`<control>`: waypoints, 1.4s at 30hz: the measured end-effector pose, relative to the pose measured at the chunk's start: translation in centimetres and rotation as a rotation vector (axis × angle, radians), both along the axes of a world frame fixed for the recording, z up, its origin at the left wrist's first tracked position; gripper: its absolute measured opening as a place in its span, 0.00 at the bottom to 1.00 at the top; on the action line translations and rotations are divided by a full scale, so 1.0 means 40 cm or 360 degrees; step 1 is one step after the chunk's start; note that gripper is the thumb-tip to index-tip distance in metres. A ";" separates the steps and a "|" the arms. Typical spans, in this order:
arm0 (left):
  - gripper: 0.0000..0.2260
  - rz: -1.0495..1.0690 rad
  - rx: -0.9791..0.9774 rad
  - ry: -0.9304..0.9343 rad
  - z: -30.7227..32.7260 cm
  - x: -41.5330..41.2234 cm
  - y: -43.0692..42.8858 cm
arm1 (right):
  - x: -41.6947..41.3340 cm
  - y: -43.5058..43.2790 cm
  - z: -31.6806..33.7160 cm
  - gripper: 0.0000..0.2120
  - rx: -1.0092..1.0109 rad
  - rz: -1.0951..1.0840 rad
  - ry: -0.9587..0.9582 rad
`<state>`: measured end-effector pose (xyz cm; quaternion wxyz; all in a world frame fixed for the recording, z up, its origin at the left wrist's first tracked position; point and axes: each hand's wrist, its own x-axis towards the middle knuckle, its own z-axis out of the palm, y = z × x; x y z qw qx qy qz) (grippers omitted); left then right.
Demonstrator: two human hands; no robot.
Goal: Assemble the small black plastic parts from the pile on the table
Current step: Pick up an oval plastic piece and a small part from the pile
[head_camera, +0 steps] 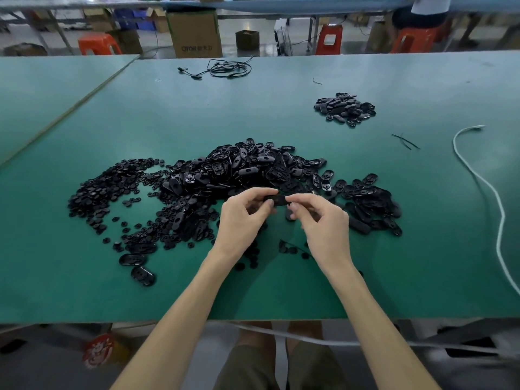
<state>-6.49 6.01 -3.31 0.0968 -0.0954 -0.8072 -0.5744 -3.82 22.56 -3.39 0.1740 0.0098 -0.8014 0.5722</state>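
The left hand and right hand are meeting just above the table, both forearms reaching in bare from the near edge. Each hand is pinching one end of a single black part between thumb and curled fingers, holding it level at the near edge of the pile. The part is looking oblong, flat and matte; its details are too small to tell.

The pile is spreading behind and to the right of the hands, a loose heap of oval, glossy black plastic shells, many lying hollow side up and showing ribs and holes inside. To its left, small round discs are lying scattered in a broad, thinner drift. A few ovals are sitting apart near the left forearm. Well beyond, to the right, a small heap of similar black pieces is resting by itself.

The table is wearing a smooth green mat. A white cord is snaking along its right side, and a thin black cable is lying tangled at the far edge. Past the table, a cardboard box and orange stools are standing on the floor.
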 end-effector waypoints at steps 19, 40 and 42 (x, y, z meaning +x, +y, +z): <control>0.08 -0.0064 0.0072 0.0016 0.006 0.003 0.005 | -0.003 0.008 0.002 0.07 -0.0305 0.0080 -0.0054; 0.08 -0.0207 0.0125 0.0001 -0.005 -0.002 0.003 | 0.001 0.010 0.002 0.05 -0.0247 0.0048 -0.0020; 0.08 -0.0220 0.0124 0.0010 -0.004 -0.001 0.003 | 0.002 0.011 0.002 0.05 -0.0206 0.0043 -0.0029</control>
